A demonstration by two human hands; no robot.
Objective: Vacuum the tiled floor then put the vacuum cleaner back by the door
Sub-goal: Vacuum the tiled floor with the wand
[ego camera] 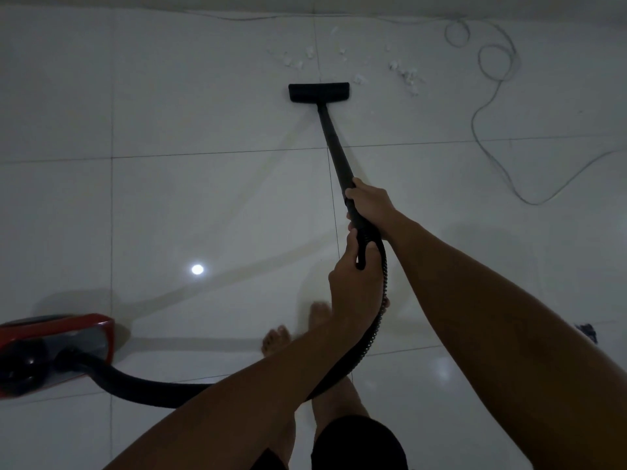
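Note:
A black vacuum wand [334,147] runs from my hands out to its flat floor head [319,92], which rests on the white tiled floor [203,205]. My right hand [371,206] grips the wand higher up. My left hand [354,276] holds the handle end where the ribbed black hose [364,347] joins. The hose curves left to the red canister vacuum cleaner [51,351] at the lower left. Small white scraps of debris [403,74] lie scattered just beyond and to the right of the floor head.
A thin grey power cord [488,96] loops across the floor at the upper right. A wall base [305,6] runs along the top edge. My bare feet [276,340] stand below the hands. A ceiling light reflects on a tile at left.

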